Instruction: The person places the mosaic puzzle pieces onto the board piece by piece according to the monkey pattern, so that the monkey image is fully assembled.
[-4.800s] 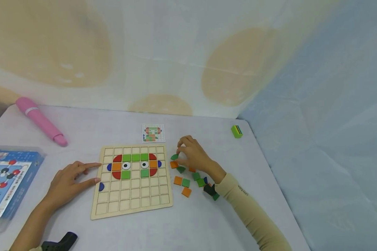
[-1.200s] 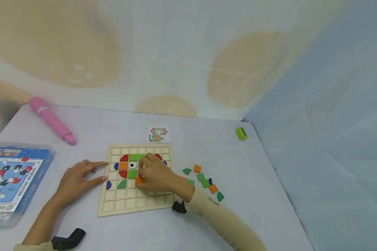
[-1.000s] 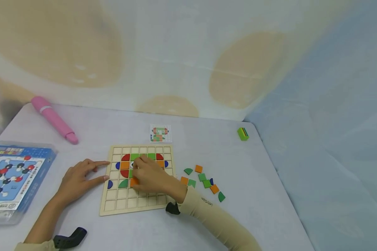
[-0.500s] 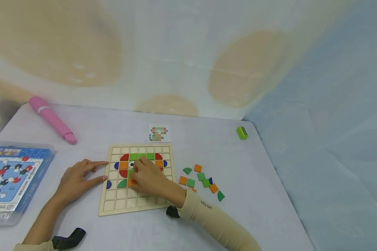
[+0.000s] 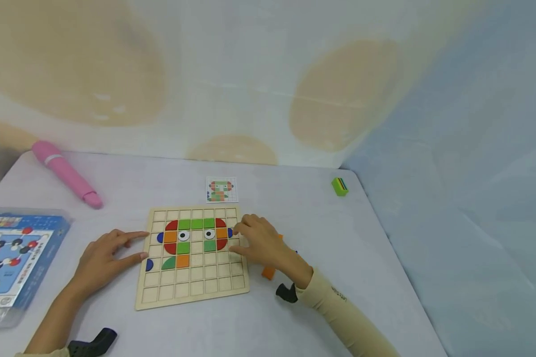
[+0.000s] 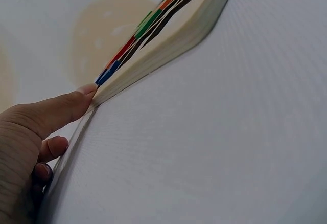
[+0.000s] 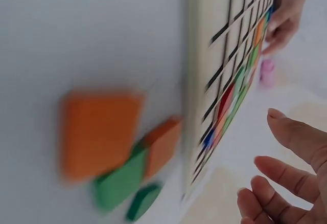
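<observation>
A wooden grid board (image 5: 165,295) lies on the table, holding red, green, orange and blue tiles and two eye tiles. Below the face pattern sit a green quarter-round tile (image 5: 169,263) and an orange square tile (image 5: 182,261) side by side. My left hand (image 5: 100,260) touches the board's left edge with outstretched index finger and thumb. Over the board's right edge hovers my right hand (image 5: 265,243), fingers apart and holding nothing. In the right wrist view, loose orange (image 7: 99,134) and green (image 7: 122,180) tiles lie beside the board; the hand partly hides this pile in the head view.
Behind the board lies a small pattern card (image 5: 222,190). A green block-like stack (image 5: 340,186) sits at the back right. On the left are a pink rolled object (image 5: 67,173) and a blue boxed set (image 5: 22,263) with molecule pictures.
A green quarter-round and an orange square have been added to the board since the oldest frame. My right hand has let go of the orange tile and moved right. The left hand stays put.
</observation>
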`<act>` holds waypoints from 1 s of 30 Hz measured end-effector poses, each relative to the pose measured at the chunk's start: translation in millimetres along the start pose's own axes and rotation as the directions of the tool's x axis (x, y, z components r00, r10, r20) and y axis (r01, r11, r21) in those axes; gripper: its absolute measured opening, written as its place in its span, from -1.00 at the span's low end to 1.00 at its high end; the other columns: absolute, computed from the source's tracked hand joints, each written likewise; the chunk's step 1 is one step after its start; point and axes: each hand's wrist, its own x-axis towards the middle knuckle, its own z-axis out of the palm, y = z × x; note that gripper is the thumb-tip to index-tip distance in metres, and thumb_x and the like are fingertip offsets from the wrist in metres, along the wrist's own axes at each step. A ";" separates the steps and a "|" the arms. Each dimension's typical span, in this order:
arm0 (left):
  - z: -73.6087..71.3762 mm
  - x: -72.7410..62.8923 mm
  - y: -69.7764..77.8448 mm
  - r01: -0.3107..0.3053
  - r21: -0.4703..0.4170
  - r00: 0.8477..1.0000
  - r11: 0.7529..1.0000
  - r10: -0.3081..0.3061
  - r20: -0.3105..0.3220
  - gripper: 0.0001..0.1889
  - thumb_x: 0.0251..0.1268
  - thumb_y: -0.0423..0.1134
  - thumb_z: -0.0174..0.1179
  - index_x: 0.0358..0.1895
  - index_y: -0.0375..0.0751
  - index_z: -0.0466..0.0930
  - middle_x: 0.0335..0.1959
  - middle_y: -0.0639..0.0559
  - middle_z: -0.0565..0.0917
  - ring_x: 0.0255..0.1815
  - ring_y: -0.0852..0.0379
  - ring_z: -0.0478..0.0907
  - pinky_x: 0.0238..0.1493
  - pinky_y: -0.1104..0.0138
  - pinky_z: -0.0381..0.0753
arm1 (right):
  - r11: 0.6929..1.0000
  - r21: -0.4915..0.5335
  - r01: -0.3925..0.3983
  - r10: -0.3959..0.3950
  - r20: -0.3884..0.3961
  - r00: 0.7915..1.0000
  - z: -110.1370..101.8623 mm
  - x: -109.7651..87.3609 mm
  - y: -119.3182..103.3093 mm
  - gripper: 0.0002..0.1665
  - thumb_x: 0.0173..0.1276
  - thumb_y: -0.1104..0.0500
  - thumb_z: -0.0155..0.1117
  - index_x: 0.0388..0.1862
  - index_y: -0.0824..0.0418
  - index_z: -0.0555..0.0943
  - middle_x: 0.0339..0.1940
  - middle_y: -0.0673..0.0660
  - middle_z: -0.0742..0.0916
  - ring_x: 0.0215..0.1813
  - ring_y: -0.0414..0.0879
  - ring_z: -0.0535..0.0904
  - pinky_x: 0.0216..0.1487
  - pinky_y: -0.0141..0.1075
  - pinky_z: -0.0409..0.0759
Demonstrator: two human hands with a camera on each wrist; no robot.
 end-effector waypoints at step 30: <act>-2.4 -0.1 1.9 0.001 -0.014 1.000 1.000 -0.001 -0.002 -0.44 0.16 0.11 0.39 0.20 -0.03 0.61 -0.32 0.03 0.48 -0.30 0.07 0.28 -0.25 0.13 0.15 | 0.987 0.012 -0.159 0.160 -0.051 0.986 13.2 -43.0 84.1 -0.65 0.11 0.05 0.58 -0.28 0.29 0.73 -0.36 0.05 0.60 -0.33 -0.18 0.42 -0.27 -0.36 0.46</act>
